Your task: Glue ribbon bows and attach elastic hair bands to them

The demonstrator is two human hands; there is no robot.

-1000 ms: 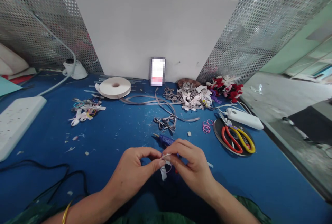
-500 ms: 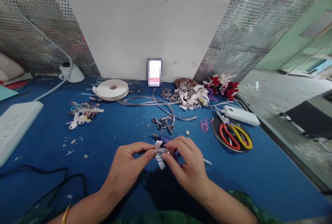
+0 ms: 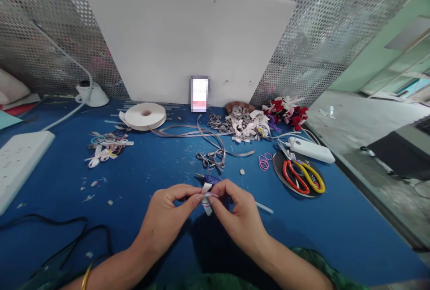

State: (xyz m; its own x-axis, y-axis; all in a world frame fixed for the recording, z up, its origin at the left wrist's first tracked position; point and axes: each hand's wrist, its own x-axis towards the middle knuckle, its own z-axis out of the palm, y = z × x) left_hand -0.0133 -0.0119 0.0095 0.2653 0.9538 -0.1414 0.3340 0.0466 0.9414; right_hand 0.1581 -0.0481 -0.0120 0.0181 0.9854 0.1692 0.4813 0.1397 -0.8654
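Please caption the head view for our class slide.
Left hand and right hand pinch pale ribbon over a blue table, scissors lying at right.

Illumination is even and moderately bright across the blue worktop (image 3: 161, 158); a dark shadow pools below my hands (image 3: 168, 211), toward my body, suggesting light from above and ahead. The perforated metal sheet (image 3: 302, 44) behind carries scattered glare, strongest at top centre, whereas the white panel (image 3: 188, 44) before it reads as flat, pale grey. The phone screen (image 3: 200, 91) is a bright patch, reduced to coarse pixel blocks. Between my hands, the pale ribbon piece (image 3: 207, 206) appears soft, its fine detail lost. Wide-angle distortion stretches the margins, notably the power strip (image 3: 23, 160) at left and the slightly blurred floor (image 3: 346, 106) at right.
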